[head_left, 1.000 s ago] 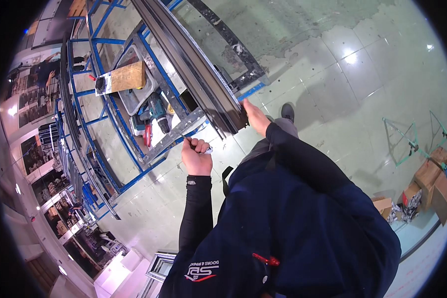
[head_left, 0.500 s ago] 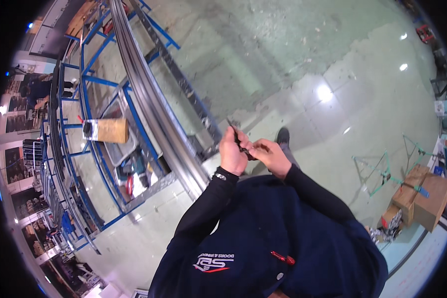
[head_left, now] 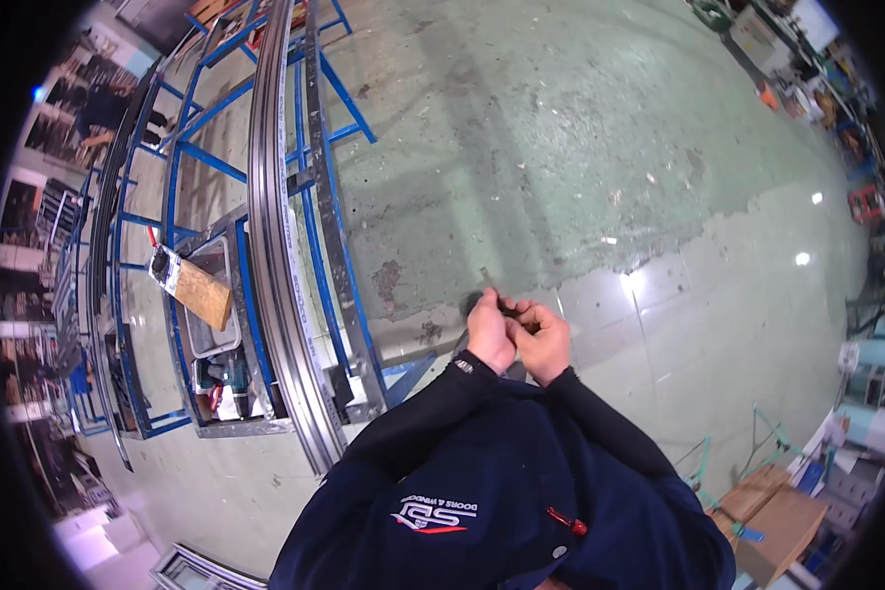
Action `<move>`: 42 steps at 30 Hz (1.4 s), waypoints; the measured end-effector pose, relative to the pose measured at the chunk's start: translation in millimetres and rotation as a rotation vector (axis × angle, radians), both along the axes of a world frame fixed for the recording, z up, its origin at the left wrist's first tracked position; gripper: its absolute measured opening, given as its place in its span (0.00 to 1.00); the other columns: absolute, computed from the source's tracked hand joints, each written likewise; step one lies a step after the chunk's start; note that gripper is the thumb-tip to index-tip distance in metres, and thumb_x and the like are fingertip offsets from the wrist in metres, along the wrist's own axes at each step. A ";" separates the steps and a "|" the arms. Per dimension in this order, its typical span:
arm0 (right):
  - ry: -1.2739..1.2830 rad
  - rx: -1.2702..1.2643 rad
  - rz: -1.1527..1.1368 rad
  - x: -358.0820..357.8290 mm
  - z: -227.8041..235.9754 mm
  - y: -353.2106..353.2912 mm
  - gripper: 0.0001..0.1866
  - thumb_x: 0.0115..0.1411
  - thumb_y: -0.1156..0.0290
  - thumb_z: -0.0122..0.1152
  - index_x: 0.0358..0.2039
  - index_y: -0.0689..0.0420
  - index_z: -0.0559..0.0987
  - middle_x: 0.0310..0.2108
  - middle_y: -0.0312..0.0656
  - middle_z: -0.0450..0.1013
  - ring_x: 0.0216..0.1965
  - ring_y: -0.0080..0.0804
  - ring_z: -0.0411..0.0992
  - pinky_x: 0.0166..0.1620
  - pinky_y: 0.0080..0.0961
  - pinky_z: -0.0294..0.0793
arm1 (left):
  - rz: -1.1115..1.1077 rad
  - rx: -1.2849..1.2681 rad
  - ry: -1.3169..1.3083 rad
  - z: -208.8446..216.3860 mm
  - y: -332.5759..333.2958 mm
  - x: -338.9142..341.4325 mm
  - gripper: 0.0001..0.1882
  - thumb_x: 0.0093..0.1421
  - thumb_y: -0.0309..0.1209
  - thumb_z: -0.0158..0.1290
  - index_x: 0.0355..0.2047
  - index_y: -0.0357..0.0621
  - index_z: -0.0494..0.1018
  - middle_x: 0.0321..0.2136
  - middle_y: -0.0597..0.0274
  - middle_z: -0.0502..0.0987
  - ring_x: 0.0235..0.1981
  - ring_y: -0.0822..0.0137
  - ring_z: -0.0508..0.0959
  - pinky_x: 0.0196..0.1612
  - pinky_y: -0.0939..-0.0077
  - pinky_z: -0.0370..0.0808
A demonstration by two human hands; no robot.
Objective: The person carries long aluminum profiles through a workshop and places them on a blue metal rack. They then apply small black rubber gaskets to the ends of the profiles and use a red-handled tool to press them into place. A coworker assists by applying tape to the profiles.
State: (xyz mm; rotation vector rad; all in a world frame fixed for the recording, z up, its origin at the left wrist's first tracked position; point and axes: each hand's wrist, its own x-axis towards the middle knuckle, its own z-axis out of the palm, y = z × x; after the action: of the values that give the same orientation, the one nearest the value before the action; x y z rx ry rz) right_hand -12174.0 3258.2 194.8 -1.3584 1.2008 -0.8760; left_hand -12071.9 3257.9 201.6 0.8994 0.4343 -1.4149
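My left hand [head_left: 489, 329] and my right hand [head_left: 541, 336] are pressed together in front of my chest, above the concrete floor. Between them they pinch a small thin dark tool or strip [head_left: 490, 283], whose tip sticks up past my left fingers. Exactly what it is cannot be told. Both arms wear dark blue sleeves. To my left, long grey aluminium profiles [head_left: 270, 226] lie on a blue steel rack [head_left: 339, 88], out of reach of both hands.
A wooden block [head_left: 203, 292] and a cordless drill [head_left: 234, 374] lie in a metal tray on the rack. Cardboard boxes [head_left: 772, 516] and green stands sit at the lower right. More racks and shelving line the far left.
My hands left the profiles on the rack and came together in front of me around the small tool. My view swung right, shifting the rack toward the left.
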 end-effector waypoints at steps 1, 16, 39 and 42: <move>-0.019 -0.096 -0.008 12.6 -8.4 -21.8 0.14 0.49 0.78 0.71 0.19 0.62 0.70 0.21 0.42 0.71 0.23 0.24 0.68 0.29 0.24 0.69 | 0.063 -0.019 0.001 -7.0 -17.5 11.9 0.16 0.72 0.39 0.36 0.30 0.45 0.62 0.24 0.63 0.67 0.27 0.64 0.70 0.47 0.55 0.76; -0.855 0.840 0.392 200.0 15.2 -448.3 0.19 0.68 0.62 0.50 0.54 0.59 0.72 0.51 0.44 0.72 0.55 0.39 0.69 0.59 0.39 0.67 | -0.767 -0.350 0.003 46.2 -388.8 268.7 0.14 0.66 0.38 0.45 0.26 0.46 0.70 0.19 0.72 0.69 0.13 0.80 0.60 0.21 0.79 0.58; -0.793 0.606 0.733 638.3 34.5 -1171.1 0.04 0.65 0.70 0.57 0.38 0.54 0.76 0.35 0.37 0.74 0.44 0.36 0.73 0.54 0.43 0.71 | -0.320 -0.362 -0.017 -6.1 -999.3 662.1 0.14 0.70 0.43 0.47 0.39 0.44 0.70 0.17 0.76 0.61 0.14 0.80 0.58 0.20 0.82 0.57; -0.823 0.660 0.629 712.3 13.3 -1227.2 0.05 0.65 0.72 0.56 0.40 0.57 0.76 0.36 0.39 0.76 0.41 0.37 0.75 0.53 0.43 0.72 | -0.291 -0.367 -0.080 -25.0 -1058.0 752.3 0.13 0.69 0.39 0.50 0.43 0.42 0.72 0.20 0.75 0.65 0.14 0.81 0.58 0.20 0.85 0.58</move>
State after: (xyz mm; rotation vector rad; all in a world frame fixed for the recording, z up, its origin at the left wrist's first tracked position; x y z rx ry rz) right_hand -11461.7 2031.0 208.1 -0.6321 0.3112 -0.4256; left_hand -11319.6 2199.9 176.6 0.7339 -0.0235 -1.6497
